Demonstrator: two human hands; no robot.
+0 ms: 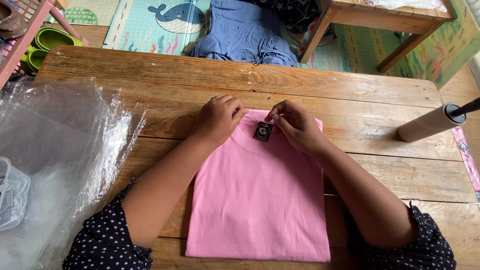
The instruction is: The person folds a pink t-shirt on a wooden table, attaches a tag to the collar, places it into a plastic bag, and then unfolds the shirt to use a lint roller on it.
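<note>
Two hands meet at the collar of a folded pink shirt (257, 200) lying flat on a worn plank table (350, 90). The left hand (218, 120) presses its curled fingers onto the neckline, apparently to hold the soft knit still, while the right hand (295, 125) pinches its grip together just above a small black tag (263, 131) (a stiff card hanging at the collar). Left of the grip lies crinkled clear plastic (65, 150); far right, a cardboard tube (432, 122). Beyond, blue cloth (245, 32) is heaped on the floor.

Dark navy sleeves (107, 240) dotted with small white hearts; a ring (216, 97) on one finger.
</note>
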